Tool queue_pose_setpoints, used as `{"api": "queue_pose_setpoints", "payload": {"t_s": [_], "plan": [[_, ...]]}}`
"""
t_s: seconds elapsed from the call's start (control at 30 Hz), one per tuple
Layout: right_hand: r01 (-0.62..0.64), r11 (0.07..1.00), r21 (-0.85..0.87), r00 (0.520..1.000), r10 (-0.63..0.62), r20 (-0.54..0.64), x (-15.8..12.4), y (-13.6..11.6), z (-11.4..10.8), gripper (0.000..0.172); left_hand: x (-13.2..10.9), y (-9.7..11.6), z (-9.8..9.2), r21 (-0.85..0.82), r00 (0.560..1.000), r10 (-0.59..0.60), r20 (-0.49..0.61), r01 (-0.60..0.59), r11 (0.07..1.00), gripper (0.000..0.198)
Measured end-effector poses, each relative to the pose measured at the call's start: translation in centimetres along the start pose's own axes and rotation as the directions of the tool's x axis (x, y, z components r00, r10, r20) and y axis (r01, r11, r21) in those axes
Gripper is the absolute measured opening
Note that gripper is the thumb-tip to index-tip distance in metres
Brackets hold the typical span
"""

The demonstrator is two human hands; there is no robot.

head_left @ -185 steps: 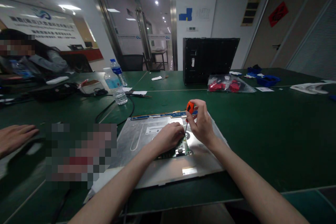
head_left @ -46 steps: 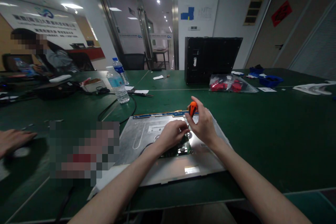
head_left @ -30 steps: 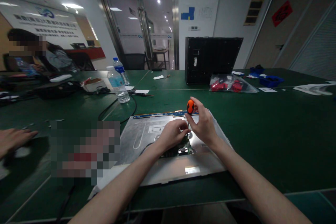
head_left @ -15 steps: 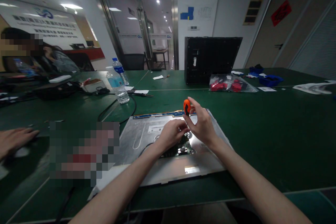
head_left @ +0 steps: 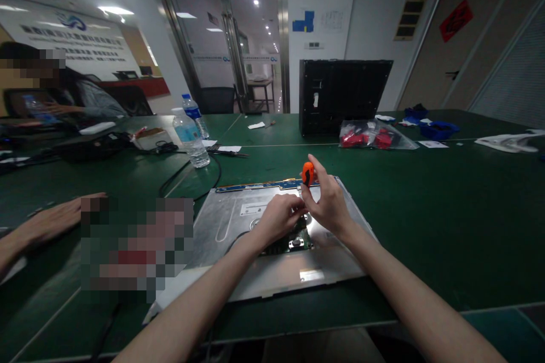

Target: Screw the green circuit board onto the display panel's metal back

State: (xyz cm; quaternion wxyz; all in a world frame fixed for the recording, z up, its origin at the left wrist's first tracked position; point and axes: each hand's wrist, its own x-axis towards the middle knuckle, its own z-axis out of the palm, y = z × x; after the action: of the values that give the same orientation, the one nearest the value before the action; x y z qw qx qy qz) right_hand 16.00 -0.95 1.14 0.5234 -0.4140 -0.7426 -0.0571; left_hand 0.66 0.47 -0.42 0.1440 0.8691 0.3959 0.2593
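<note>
My right hand (head_left: 327,198) grips the orange-and-black handle of a screwdriver (head_left: 307,173), which stands close to upright. Its lower end is hidden behind my fingers. My left hand (head_left: 281,215) is closed in a pinch right by the screwdriver's lower end; what its fingertips hold is hidden. Both hands are over a flat silver metal panel (head_left: 221,238) lying on the table. A green circuit board (head_left: 304,235) sits on the panel under my hands, partly covered by them. Along the panel's far edge runs a narrow blue circuit strip (head_left: 255,185).
Water bottles (head_left: 191,139) stand beyond the panel's left corner, near a black cable. A black monitor-like case (head_left: 340,96) and a plastic bag of red parts (head_left: 374,135) are at the back. Another person's hand (head_left: 55,221) rests on the table (head_left: 438,215) at left.
The screwdriver handle has shifted slightly right and turned in my right hand's fingers. My left hand stays almost still. The other person's hand has reached further right across the table.
</note>
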Motion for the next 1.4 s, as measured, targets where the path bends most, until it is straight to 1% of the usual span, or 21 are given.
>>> {"api": "queue_pose_setpoints", "payload": {"t_s": [0.27, 0.4, 0.53, 0.63, 0.73, 0.9, 1.0, 1.1, 1.27, 1.4], "plan": [[0.016, 1.0, 0.01, 1.0, -0.016, -0.016, 0.06, 0.1, 0.14, 0.055, 0.19, -0.08, 0.17, 0.029, 0.999, -0.028, -0.019, 0.028, 0.999, 0.013], [0.042, 0.999, 0.013, 0.999, -0.042, -0.001, 0.16, 0.15, -0.01, 0.053, 0.13, -0.13, 0.12, 0.014, 0.999, -0.03, -0.019, 0.03, 0.999, 0.012], [0.045, 0.999, 0.007, 0.999, -0.045, -0.002, 0.18, 0.1, -0.07, 0.056, 0.01, -0.31, -0.11, 0.005, 0.998, 0.037, 0.041, -0.037, 0.999, 0.008], [0.01, 1.0, 0.012, 0.999, -0.009, -0.031, 0.1, 0.03, -0.06, 0.057, -0.08, -0.43, -0.24, 0.056, 0.993, 0.075, 0.088, -0.08, 0.995, 0.004], [-0.005, 1.0, 0.019, 0.999, 0.006, -0.035, 0.09, 0.01, -0.14, 0.054, -0.08, -0.58, -0.19, 0.107, 0.99, 0.085, 0.114, -0.097, 0.99, 0.009], [-0.013, 1.0, -0.001, 1.0, 0.013, -0.022, 0.29, 0.06, -0.3, 0.051, -0.02, -0.86, 0.03, 0.126, 0.987, 0.086, 0.135, -0.103, 0.987, 0.012], [-0.008, 1.0, -0.011, 1.0, 0.008, -0.016, 0.32, 0.0, -0.28, 0.055, -0.03, -0.84, 0.02, 0.133, 0.986, 0.081, 0.142, -0.1, 0.986, 0.009], [-0.023, 1.0, 0.011, 0.999, 0.023, -0.036, 0.24, -0.12, -0.25, 0.059, -0.1, -0.68, -0.08, 0.14, 0.987, 0.074, 0.14, -0.094, 0.986, 0.006], [-0.026, 0.999, 0.036, 0.999, 0.028, -0.038, 0.24, 0.02, -0.41, 0.048, -0.19, -0.51, -0.2, 0.133, 0.985, 0.084, 0.148, -0.104, 0.986, 0.01], [-0.004, 1.0, 0.023, 1.0, 0.004, -0.004, 0.33, 0.18, -0.44, 0.051, -0.19, -0.56, -0.21, 0.132, 0.983, 0.098, 0.155, -0.119, 0.984, 0.015]]}}
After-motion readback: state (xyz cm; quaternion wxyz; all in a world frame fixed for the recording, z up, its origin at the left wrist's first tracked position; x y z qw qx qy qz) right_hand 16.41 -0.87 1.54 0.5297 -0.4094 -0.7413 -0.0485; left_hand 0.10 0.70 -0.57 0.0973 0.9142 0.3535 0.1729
